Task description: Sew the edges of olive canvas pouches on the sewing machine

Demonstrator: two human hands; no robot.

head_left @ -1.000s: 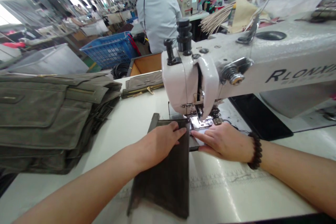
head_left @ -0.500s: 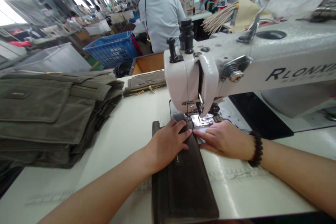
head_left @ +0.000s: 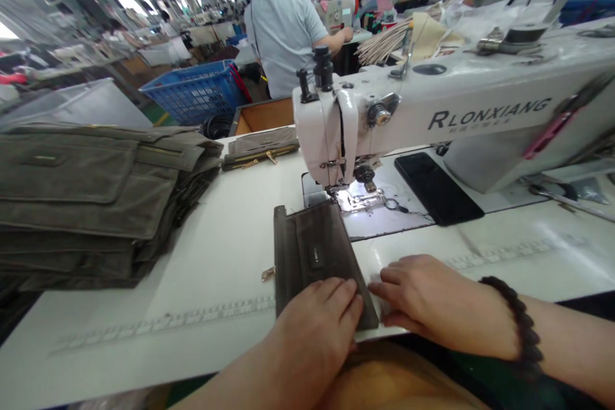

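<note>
A dark olive-brown fabric bag panel [head_left: 331,230] with a small label lies below the sewing machine's head [head_left: 321,128]. Its far right corner sits near the presser foot. My left hand [head_left: 321,314] rests flat over the panel's near part, fingers extended and covering some of it. Just off the panel's right edge is my right hand [head_left: 423,301], its fingers reaching toward that edge with nothing visible in them. It wears a dark beaded bracelet [head_left: 519,320]. A gold zipper pull [head_left: 268,274] sticks out on the panel's left side.
A pile of olive fabric pieces [head_left: 86,198] covers the table's left. A zippered piece [head_left: 259,150] lies behind the machine head. A black phone [head_left: 437,189] rests under the machine arm. Beyond are a blue crate [head_left: 192,93] and a person in light blue [head_left: 286,32].
Both hands have moved nearer my body, away from the needle. More of the panel's label end shows, and its near end is lower at the table's edge. The view has shifted rightward.
</note>
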